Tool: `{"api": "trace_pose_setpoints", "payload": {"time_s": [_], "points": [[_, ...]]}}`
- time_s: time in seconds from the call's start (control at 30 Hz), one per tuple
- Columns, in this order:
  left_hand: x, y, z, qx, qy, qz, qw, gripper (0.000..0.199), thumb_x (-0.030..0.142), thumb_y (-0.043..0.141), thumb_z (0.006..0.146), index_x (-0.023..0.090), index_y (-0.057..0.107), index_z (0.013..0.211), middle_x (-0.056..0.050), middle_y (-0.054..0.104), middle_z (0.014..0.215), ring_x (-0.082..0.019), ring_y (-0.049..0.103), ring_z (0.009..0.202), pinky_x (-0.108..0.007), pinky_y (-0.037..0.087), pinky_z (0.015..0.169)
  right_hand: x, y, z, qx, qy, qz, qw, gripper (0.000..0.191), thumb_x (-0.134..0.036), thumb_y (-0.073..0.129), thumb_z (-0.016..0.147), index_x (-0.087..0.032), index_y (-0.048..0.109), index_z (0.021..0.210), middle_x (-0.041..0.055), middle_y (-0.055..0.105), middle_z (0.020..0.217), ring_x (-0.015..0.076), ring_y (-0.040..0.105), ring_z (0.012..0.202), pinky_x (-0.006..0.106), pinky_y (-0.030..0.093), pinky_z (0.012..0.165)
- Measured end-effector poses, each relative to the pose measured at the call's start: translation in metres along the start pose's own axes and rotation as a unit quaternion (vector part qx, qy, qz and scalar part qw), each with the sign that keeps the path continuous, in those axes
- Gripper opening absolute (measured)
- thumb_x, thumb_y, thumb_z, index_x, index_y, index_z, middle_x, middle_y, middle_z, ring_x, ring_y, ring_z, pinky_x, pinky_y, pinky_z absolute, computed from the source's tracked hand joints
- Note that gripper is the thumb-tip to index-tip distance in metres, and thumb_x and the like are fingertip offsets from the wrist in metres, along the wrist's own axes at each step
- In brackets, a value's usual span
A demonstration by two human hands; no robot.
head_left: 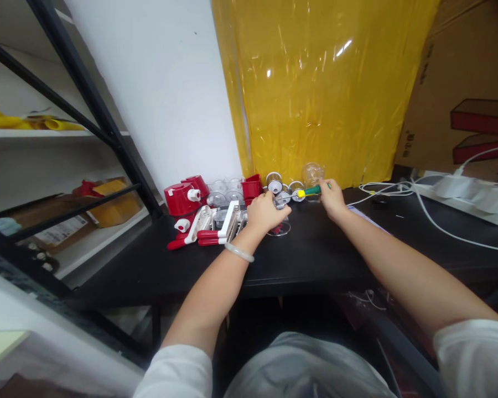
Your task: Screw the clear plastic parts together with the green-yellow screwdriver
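My right hand (332, 200) is closed round the green and yellow handle of a screwdriver (311, 191). The metal shaft points left, its tip meeting a small clear plastic part (280, 201) in the grip of my left hand (264, 212). Most of that part is hidden by my fingers. Below them a clear round piece (279, 229) with some red on it rests on the black table. White frames with red handles (214, 234) lie just left of my left hand. Behind both hands are several metal-and-white cylinders (274, 182).
Red housings (181, 200) with white knobs stand at the left, near clear cups (224, 190) and a red hopper-like piece (252, 188). A clear container (313, 173) is at the back. White cables (427, 210) and a power strip (477, 193) lie right on the black table (315, 260).
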State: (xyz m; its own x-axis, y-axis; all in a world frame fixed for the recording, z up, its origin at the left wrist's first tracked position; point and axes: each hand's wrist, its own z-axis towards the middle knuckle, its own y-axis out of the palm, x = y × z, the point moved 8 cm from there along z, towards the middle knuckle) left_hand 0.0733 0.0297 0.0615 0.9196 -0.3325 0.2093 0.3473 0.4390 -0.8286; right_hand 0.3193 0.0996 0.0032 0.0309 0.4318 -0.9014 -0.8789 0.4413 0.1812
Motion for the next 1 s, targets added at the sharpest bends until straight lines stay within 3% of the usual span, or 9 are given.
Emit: {"api": "trace_pose_setpoints", "payload": {"time_s": [0.1,0.2,0.43,0.57,0.77,0.87,1.0], "points": [[0.001,-0.001,0.000,0.003,0.002,0.002,1.000,0.043,0.052,0.063,0.083,0.020,0.065,0.111,-0.012,0.074,0.112,-0.031,0.069,0.108,-0.038,0.054,0.086,0.004,0.006,-0.004,-0.007,0.074,0.080,0.994,0.029,-0.046,0.066,0.079,-0.026,0.046,0.087,-0.0074,0.047,0.065,0.0093,0.043,0.048,0.023,0.040,0.046],[0.000,0.000,0.000,0.008,0.003,0.002,1.000,0.043,0.051,0.063,0.082,0.019,0.064,0.111,-0.012,0.074,0.113,-0.031,0.069,0.108,-0.039,0.054,0.086,0.002,0.013,-0.008,-0.033,0.092,0.144,0.985,0.028,-0.043,0.064,0.079,-0.026,0.044,0.089,-0.0069,0.051,0.070,0.0097,0.049,0.050,0.022,0.042,0.047],[-0.002,0.003,0.001,0.002,0.004,-0.001,1.000,0.044,0.053,0.063,0.083,0.020,0.065,0.111,-0.013,0.073,0.112,-0.032,0.069,0.108,-0.040,0.053,0.087,0.000,-0.001,-0.005,0.016,0.035,0.008,0.999,0.050,-0.075,0.052,0.085,-0.025,0.047,0.079,-0.0042,0.048,0.059,0.0121,0.046,0.046,0.025,0.037,0.041],[-0.003,0.004,0.002,0.005,0.002,-0.006,1.000,0.045,0.053,0.063,0.083,0.020,0.065,0.114,-0.013,0.073,0.116,-0.032,0.068,0.111,-0.040,0.053,0.089,0.000,0.000,-0.003,0.015,0.039,-0.005,0.999,0.041,-0.061,0.066,0.080,-0.025,0.047,0.077,-0.0069,0.042,0.055,0.0105,0.040,0.043,0.024,0.034,0.040],[-0.002,0.003,0.001,-0.002,0.002,-0.009,1.000,0.046,0.052,0.063,0.083,0.020,0.065,0.116,-0.013,0.073,0.115,-0.032,0.067,0.112,-0.040,0.053,0.091,-0.002,0.016,-0.009,-0.053,0.086,0.147,0.984,0.024,-0.043,0.061,0.079,-0.026,0.045,0.084,-0.0067,0.049,0.063,0.0101,0.046,0.047,0.024,0.043,0.046],[-0.002,0.003,0.001,-0.002,0.003,-0.006,1.000,0.048,0.052,0.063,0.083,0.019,0.065,0.117,-0.014,0.073,0.116,-0.032,0.067,0.113,-0.040,0.053,0.091,-0.006,0.013,-0.011,-0.039,0.077,0.138,0.987,0.025,-0.047,0.060,0.081,-0.026,0.046,0.085,-0.0057,0.052,0.065,0.0112,0.048,0.047,0.025,0.043,0.045],[-0.002,0.002,0.001,0.002,0.001,-0.008,1.000,0.047,0.052,0.062,0.083,0.019,0.065,0.115,-0.013,0.073,0.115,-0.032,0.068,0.110,-0.040,0.053,0.090,-0.011,0.003,-0.009,0.010,0.033,0.036,0.999,0.039,-0.062,0.058,0.085,-0.025,0.047,0.080,-0.0047,0.048,0.059,0.0128,0.047,0.046,0.027,0.040,0.043]]}}
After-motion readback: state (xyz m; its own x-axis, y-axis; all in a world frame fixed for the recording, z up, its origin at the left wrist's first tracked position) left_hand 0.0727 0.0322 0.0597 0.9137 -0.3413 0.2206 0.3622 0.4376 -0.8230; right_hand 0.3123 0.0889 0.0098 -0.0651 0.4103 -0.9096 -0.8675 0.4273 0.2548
